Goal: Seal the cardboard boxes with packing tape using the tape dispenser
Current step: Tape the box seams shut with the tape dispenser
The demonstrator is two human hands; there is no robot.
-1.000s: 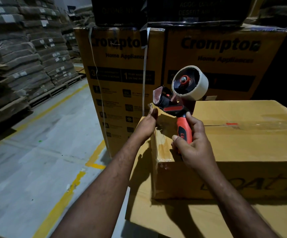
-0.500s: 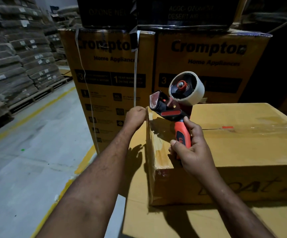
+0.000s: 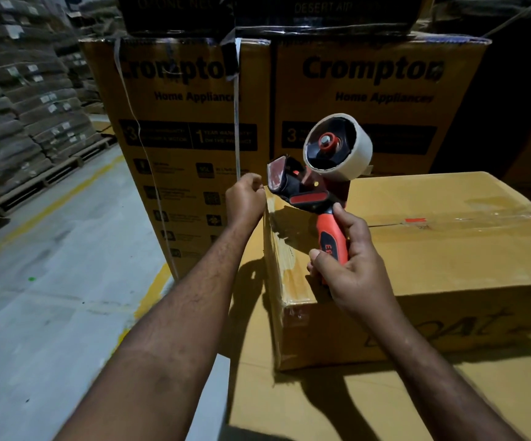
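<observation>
Seen from the head camera, the cardboard box (image 3: pixel 448 256) being sealed sits on a broader carton (image 3: pixel 321 409) just in front of the person. Its long axis runs left to right, and a glossy strip of tape (image 3: pixel 468 219) already lies along the top seam in that direction. The right hand (image 3: pixel 353 272) is wrapped firmly round the orange handle of the tape dispenser (image 3: pixel 312 192). It holds the tool upright over the box's left end, with the roll (image 3: pixel 337 148) high and toward the back and the cutter mouth facing left. The left hand (image 3: pixel 245 198) is at the top left corner of the box, just beside that mouth, with its fingers curled. In this dim light I cannot tell whether they pinch a loose tape end or merely rest against the corner. The left end face below them looks shiny, as if tape already runs down it. By my reckoning, what matters next is that short gap between the mouth and the corner. The right hand is the nearer one to carry the tool left and down over the edge. Tall printed cartons (image 3: pixel 188 122) stand close behind.
</observation>
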